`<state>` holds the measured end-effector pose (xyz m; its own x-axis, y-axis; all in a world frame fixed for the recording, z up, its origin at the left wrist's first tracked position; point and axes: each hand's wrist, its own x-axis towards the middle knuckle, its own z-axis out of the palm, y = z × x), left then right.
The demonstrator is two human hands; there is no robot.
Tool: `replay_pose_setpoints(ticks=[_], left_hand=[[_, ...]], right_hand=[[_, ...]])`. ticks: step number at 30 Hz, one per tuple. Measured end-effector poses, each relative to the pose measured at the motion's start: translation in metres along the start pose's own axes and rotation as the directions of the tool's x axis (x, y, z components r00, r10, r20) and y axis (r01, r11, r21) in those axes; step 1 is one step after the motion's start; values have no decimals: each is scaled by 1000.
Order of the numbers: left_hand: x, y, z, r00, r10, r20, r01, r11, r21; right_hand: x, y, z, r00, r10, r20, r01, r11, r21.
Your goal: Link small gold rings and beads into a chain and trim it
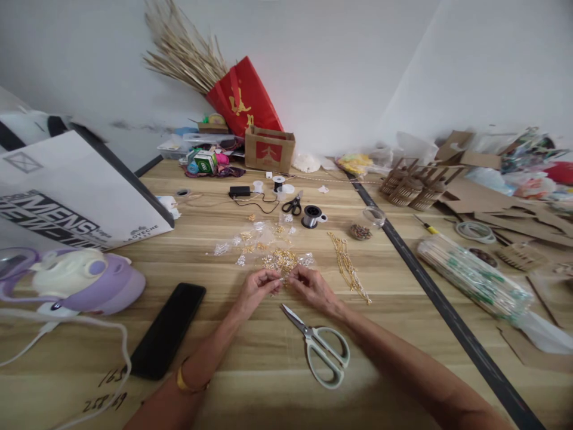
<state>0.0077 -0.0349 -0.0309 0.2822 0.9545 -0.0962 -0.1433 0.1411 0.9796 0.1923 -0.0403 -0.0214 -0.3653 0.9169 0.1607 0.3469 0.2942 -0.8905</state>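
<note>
My left hand [259, 288] and my right hand [312, 286] meet over the middle of the table, each closed in a pinch. Whatever lies between the fingertips is too small to make out. Just beyond them spreads a pile of gold beads [283, 258], with small clear plastic bags [257, 232] of gold and silver pieces behind it. Gold chains [345, 263] lie stretched out to the right of my right hand. White-handled scissors [323, 352] rest on the wood between my forearms, blades pointing toward the left hand.
A black phone [170, 331] and a purple-and-cream appliance [85, 279] with a white cord sit at left. Farther back are black scissors [293, 204], a wire spool [311, 216] and a clear jar [362, 230] of brown beads. Wrapped sticks [474, 275] lie at right.
</note>
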Motion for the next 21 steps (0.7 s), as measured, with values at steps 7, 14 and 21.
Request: replay_pose_setpoints(ticks=[7, 14, 21], left_hand=[[-1, -1, 0, 996, -30, -83, 29, 999, -20], [-2, 1, 2, 991, -35, -129, 28, 998, -55], [-2, 2, 3, 982, -43, -182, 35, 998, -52]], right_hand=[[-45, -23, -21, 991, 67, 119, -22, 937, -348], [-108, -57, -7, 958, 106, 267, 156, 588, -793], [-120, -48, 9, 987, 88, 133, 80, 448, -890]])
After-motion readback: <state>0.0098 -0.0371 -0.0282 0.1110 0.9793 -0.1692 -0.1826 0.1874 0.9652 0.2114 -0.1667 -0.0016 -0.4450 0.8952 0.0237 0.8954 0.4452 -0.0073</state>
